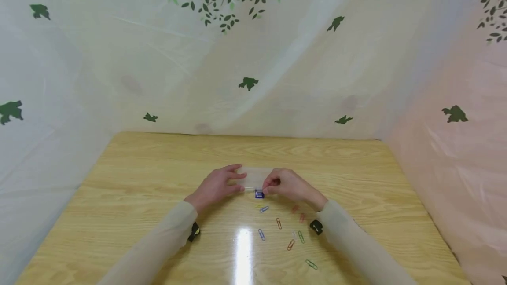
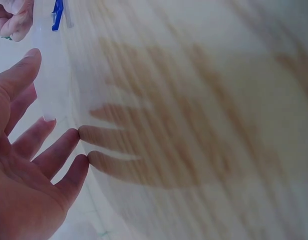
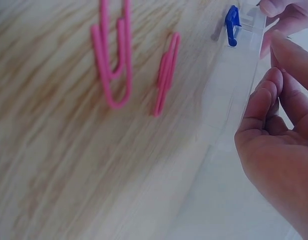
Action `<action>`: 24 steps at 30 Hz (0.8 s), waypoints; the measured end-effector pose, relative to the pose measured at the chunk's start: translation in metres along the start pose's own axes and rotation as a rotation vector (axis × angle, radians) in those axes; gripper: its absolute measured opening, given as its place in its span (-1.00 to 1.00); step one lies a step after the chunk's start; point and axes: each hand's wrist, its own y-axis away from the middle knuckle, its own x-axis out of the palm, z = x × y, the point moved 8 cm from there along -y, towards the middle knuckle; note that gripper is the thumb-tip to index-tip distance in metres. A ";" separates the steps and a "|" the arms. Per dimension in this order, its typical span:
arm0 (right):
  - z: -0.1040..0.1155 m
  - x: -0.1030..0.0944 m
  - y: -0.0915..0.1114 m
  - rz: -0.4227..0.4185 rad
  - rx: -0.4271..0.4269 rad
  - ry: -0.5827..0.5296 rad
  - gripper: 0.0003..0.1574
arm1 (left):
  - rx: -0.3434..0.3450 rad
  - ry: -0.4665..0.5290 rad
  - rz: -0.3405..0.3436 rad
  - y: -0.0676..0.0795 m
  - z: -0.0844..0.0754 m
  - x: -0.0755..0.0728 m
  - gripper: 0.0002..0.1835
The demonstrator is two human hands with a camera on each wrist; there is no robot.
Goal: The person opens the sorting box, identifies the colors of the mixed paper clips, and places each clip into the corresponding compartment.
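Clear container (image 1: 255, 176) on the desk (image 1: 150, 162), lying between the two hands. Fingers of the left hand (image 1: 217, 186), extended and loosely spread, lie at its left end; those of the right hand (image 1: 288, 184), curled inward, lie at its right end, and whether they grasp anything cannot be told. The container is transparent, with a blue latch (image 1: 259, 194) on the side nearer the wearer. Coloured paper clips (image 1: 279, 223) lie nearby.
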 end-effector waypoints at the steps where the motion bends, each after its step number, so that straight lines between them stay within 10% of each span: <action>1: 0.001 0.000 0.000 -0.002 0.000 0.001 -0.93 | 0.000 0.002 -0.002 0.000 0.000 0.000 -0.52; 16: 0.004 -0.006 0.004 -0.031 -0.074 -0.027 -0.87 | -0.042 0.016 0.013 -0.001 0.003 0.000 -0.54; 24: 0.008 -0.019 0.017 -0.206 -0.072 0.110 -0.85 | -0.045 0.020 0.011 0.004 0.001 -0.002 -0.54</action>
